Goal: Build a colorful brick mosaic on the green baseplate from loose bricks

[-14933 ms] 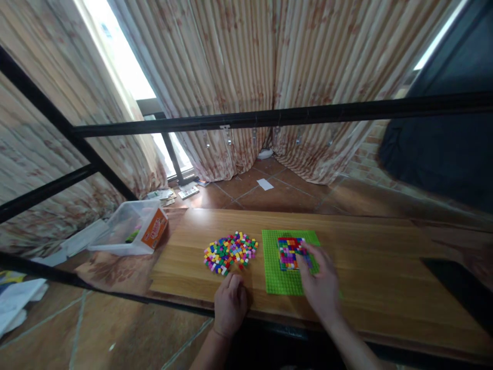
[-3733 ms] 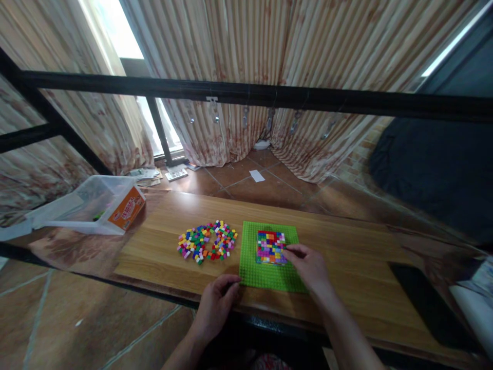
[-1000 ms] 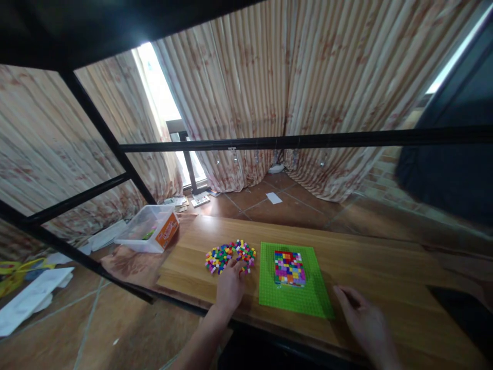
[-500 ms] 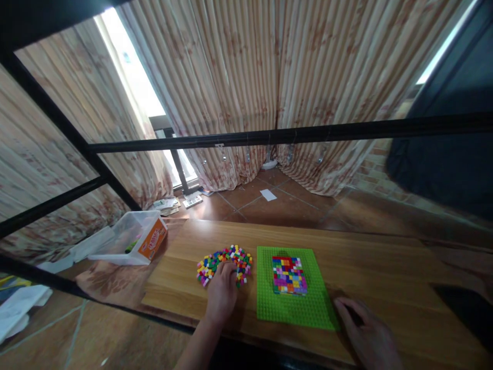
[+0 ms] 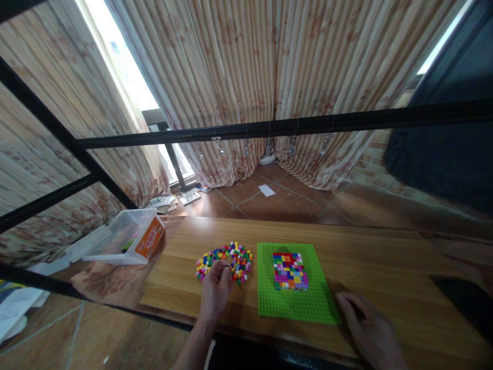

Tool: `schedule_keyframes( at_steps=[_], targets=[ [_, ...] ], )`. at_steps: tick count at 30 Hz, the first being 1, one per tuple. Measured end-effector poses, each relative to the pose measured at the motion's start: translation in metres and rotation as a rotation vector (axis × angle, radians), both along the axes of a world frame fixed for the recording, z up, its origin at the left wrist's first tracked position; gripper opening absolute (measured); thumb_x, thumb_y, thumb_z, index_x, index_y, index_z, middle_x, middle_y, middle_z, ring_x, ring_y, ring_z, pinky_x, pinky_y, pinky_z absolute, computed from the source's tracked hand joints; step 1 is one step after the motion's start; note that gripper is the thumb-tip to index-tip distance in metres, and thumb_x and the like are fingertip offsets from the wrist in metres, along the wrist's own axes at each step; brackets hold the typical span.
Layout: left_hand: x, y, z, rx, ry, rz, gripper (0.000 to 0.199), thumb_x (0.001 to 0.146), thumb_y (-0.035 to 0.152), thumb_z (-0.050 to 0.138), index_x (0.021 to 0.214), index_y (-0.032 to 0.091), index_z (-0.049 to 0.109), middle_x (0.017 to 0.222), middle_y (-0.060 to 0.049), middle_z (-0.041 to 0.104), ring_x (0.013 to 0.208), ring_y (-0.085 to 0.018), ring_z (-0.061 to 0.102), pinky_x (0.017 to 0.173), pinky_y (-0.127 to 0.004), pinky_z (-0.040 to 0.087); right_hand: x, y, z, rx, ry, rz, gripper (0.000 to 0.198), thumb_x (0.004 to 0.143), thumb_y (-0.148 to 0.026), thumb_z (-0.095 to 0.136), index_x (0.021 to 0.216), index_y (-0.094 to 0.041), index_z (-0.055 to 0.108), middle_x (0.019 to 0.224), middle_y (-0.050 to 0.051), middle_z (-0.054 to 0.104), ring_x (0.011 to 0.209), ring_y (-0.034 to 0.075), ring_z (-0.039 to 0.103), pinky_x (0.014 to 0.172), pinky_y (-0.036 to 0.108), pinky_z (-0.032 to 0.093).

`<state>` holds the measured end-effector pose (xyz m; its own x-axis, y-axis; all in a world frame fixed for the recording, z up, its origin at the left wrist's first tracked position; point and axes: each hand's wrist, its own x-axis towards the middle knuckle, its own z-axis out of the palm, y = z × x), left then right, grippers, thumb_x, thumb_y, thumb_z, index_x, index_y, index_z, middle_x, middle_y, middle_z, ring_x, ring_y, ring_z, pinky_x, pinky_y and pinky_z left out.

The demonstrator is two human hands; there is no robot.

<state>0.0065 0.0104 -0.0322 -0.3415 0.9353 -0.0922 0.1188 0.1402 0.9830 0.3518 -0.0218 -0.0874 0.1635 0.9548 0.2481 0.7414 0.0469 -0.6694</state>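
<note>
I see patterned curtains [image 5: 234, 67] beyond a black rail [image 5: 239, 132], and white paper [image 5: 266, 190] on the tiled floor [image 5: 296, 201].

Wooden table [image 5: 370, 257]: colourful brick pile [image 5: 239, 257], green baseplate [image 5: 292, 308].

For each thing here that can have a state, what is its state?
Loose bricks: scattered in a pile
Green baseplate: flat on table
Brick block: assembled, on green baseplate
Box: open
Curtains: partly open
Left hand: curled, grip unclear
Right hand: half-curled

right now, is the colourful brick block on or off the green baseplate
On: the brick block sits on the green baseplate, bare studs around it.
</note>
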Motion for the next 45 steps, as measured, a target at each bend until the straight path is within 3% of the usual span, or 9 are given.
schedule_keyframes(
  at_steps=[3, 7, 11, 16, 21, 25, 30, 38, 45],
  targets=[
    [-0.015, 0.003, -0.002, -0.073, 0.246, -0.063, 0.016, 0.081, 0.032, 0.049, 0.086, 0.019, 0.057, 0.051, 0.008, 0.046, 0.042, -0.009, 0.043, 0.046, -0.02, 0.033, 0.0, 0.0, -0.001, 0.009, -0.001, -0.007, 0.042, 0.085, -0.059, 0.046, 0.089, -0.023, 0.067, 0.097, 0.008, 0.072, 0.09, 0.026, 0.068, 0.081, 0.037, 0.054],
    [-0.027, 0.01, 0.009, -0.196, 0.702, -0.128, 0.021, 0.084, 0.025, 0.048, 0.088, 0.02, 0.068, 0.061, 0.001, 0.062, 0.059, -0.013, 0.057, 0.057, -0.022, 0.037, 0.002, 0.0, -0.005, 0.033, -0.007, 0.005, 0.042, 0.086, -0.059, 0.046, 0.089, -0.023, 0.067, 0.097, 0.007, 0.072, 0.089, 0.025, 0.069, 0.079, 0.036, 0.054],
    [-0.029, 0.017, 0.026, -0.224, 0.915, -0.209, 0.023, 0.086, 0.021, 0.048, 0.079, 0.022, 0.07, 0.077, -0.004, 0.071, 0.074, -0.015, 0.063, 0.066, -0.024, 0.038, 0.002, 0.0, -0.008, 0.065, -0.009, 0.031, 0.041, 0.087, -0.058, 0.046, 0.089, -0.023, 0.067, 0.095, 0.006, 0.072, 0.087, 0.024, 0.069, 0.078, 0.035, 0.054],
    [-0.024, 0.017, 0.033, -0.189, 0.88, -0.17, 0.02, 0.084, 0.027, 0.051, 0.076, 0.02, 0.068, 0.066, -0.002, 0.066, 0.064, -0.015, 0.059, 0.061, -0.024, 0.035, -0.001, 0.0, -0.007, 0.082, 0.006, 0.046, 0.036, 0.089, -0.053, 0.047, 0.089, -0.022, 0.066, 0.093, 0.006, 0.071, 0.086, 0.022, 0.068, 0.077, 0.034, 0.053],
    [0.021, 0.01, 0.042, 0.031, 0.553, -0.149, 0.012, 0.077, 0.03, 0.059, 0.078, 0.018, 0.058, 0.064, 0.003, 0.058, 0.06, -0.012, 0.054, 0.056, -0.021, 0.036, -0.004, 0.0, -0.001, 0.105, 0.016, 0.065, 0.03, 0.091, -0.046, 0.047, 0.09, -0.022, 0.065, 0.095, 0.006, 0.07, 0.088, 0.022, 0.067, 0.078, 0.033, 0.052],
    [0.072, 0.004, 0.051, 0.089, 0.49, -0.402, 0.008, 0.078, 0.025, 0.058, 0.076, 0.019, 0.054, 0.061, 0.006, 0.053, 0.057, -0.01, 0.05, 0.054, -0.02, 0.034, -0.008, 0.0, 0.007, 0.12, 0.035, 0.077, 0.027, 0.092, -0.043, 0.047, 0.088, -0.022, 0.064, 0.091, 0.006, 0.07, 0.085, 0.021, 0.066, 0.076, 0.032, 0.051],
    [0.107, 0.007, 0.049, 0.152, 0.564, -0.561, 0.009, 0.08, 0.019, 0.056, 0.071, 0.019, 0.059, 0.07, 0.003, 0.058, 0.064, -0.009, 0.053, 0.06, -0.02, 0.036, -0.011, 0.001, 0.012, 0.113, 0.036, 0.079, 0.026, 0.093, -0.04, 0.045, 0.085, -0.022, 0.063, 0.084, 0.004, 0.068, 0.08, 0.019, 0.064, 0.074, 0.031, 0.05],
    [0.121, 0.015, 0.044, 0.235, 0.725, -0.643, 0.014, 0.084, 0.011, 0.053, 0.083, 0.02, 0.064, 0.087, 0.0, 0.063, 0.076, -0.011, 0.059, 0.071, -0.021, 0.042, -0.013, 0.001, 0.014, 0.134, 0.034, 0.069, 0.024, 0.093, -0.036, 0.045, 0.083, -0.022, 0.062, 0.084, 0.004, 0.067, 0.079, 0.018, 0.064, 0.073, 0.03, 0.049],
    [0.127, 0.018, 0.042, 0.171, 0.877, -0.639, 0.013, 0.086, 0.016, 0.054, 0.088, 0.022, 0.065, 0.094, -0.002, 0.065, 0.08, -0.013, 0.062, 0.072, -0.023, 0.044, -0.014, 0.0, 0.018, 0.114, 0.049, 0.074, 0.022, 0.093, -0.034, 0.046, 0.084, -0.022, 0.061, 0.084, 0.004, 0.066, 0.079, 0.018, 0.063, 0.073, 0.03, 0.048]
  ],
)
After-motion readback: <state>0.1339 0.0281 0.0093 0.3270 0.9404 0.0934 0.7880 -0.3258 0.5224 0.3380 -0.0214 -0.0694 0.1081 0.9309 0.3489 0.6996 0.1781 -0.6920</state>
